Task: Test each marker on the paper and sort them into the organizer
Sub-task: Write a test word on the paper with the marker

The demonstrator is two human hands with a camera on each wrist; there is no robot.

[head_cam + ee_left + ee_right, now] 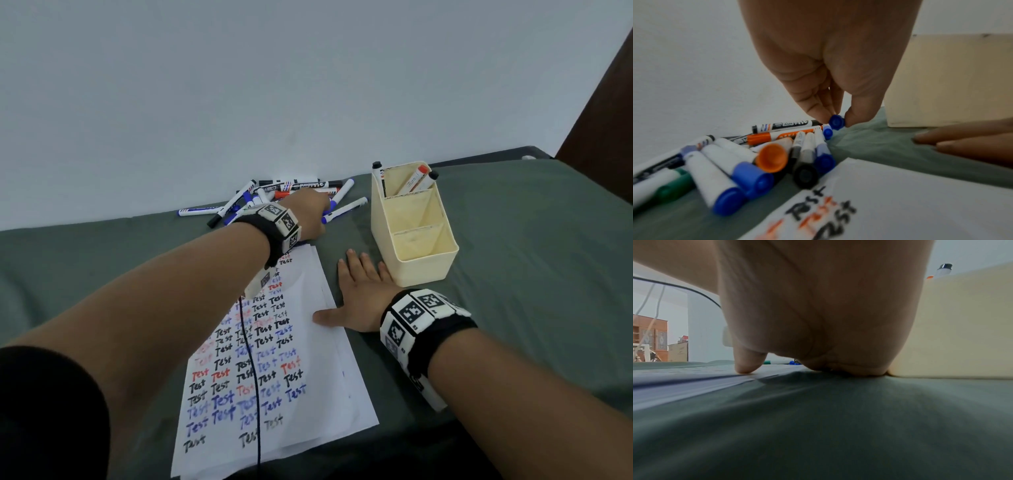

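- Left hand (830,65): reaches to the pile (274,198) at 12 o'clock of the paper (308,377); thumb and fingertips pinch the blue cap end of a marker (836,122) at the pile's 3 o'clock edge (the barrel is hidden behind the cap in the left wrist view).
- Right hand (363,301): lies flat and spread on the cloth (531,257), holding nothing; its thumb rests on the paper's right edge, its little finger close against the organizer (414,240), at 3 o'clock of the hand.
- Pile: many capped markers, blue, black, orange and green, lie crossed against the wall, untested by the look of it.
- Organizer: three compartments; only the far one holds markers (416,180), the near two appear empty.
- Paper: rows of "Test" in black, blue and red; bare strip along its right side and lower corner.
- Step in hand (a judgement): picking up the next marker; the task seems to be at an early stage.
- Next move calls for: lifting the marker clear without dragging its neighbours, uncapping it (the right hand is free to help), writing on a bare patch, recapping, then dropping it into a compartment.
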